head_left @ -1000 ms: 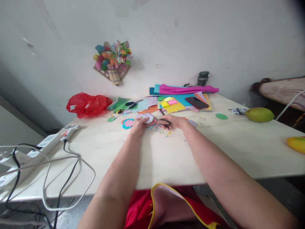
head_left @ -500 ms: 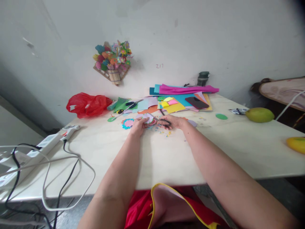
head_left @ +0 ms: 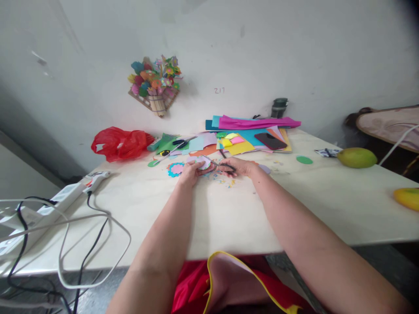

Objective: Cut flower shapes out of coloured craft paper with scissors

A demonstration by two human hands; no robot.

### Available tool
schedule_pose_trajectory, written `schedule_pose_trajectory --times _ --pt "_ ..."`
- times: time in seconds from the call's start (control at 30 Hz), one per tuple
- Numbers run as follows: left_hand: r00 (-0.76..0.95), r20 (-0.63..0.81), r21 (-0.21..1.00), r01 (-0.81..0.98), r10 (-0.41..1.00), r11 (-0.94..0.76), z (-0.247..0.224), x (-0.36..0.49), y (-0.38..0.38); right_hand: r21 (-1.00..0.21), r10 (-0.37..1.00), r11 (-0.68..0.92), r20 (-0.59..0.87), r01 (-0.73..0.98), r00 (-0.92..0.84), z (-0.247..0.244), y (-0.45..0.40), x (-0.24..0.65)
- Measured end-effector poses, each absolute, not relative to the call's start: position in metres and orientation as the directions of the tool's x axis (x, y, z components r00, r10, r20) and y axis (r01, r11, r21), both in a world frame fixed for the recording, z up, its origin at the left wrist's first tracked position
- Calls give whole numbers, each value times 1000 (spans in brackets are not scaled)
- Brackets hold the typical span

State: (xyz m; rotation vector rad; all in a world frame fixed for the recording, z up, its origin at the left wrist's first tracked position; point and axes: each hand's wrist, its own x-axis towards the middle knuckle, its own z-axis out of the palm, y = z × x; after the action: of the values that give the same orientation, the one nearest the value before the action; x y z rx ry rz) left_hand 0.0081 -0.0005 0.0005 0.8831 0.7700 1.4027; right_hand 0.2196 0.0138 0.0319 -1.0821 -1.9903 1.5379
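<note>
My left hand (head_left: 190, 171) pinches a lilac paper piece (head_left: 204, 162) with a wavy edge, over the middle of the table. In my right hand (head_left: 238, 166) is a pair of scissors (head_left: 229, 168), its dark handles wrapped by my fingers and its blades pointing left at the paper. Whether the blades are apart is too small to tell. Just left of my left hand lies a blue and pink paper flower (head_left: 176, 169). Tiny paper scraps (head_left: 229, 182) are scattered below the scissors. A lilac paper disc (head_left: 263, 169) lies partly behind my right wrist.
Coloured paper sheets (head_left: 244, 147), a phone (head_left: 271, 140) and a second pair of scissors (head_left: 182, 143) lie toward the wall. A red plastic bag (head_left: 120, 144) sits back left; a power strip (head_left: 55, 205) with cables is at left. A mango (head_left: 356, 157) and green disc (head_left: 304, 160) are right.
The lilac paper has turned or shifted slightly at the scissor blades. Both hands stay in nearly the same place.
</note>
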Motion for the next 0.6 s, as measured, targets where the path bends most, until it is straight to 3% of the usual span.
schedule_pose_trajectory --times 0.6 --pt "38 6 933 -359 999 8 1 2 -1 -949 718 60 -176 311 -673 25 25 224"
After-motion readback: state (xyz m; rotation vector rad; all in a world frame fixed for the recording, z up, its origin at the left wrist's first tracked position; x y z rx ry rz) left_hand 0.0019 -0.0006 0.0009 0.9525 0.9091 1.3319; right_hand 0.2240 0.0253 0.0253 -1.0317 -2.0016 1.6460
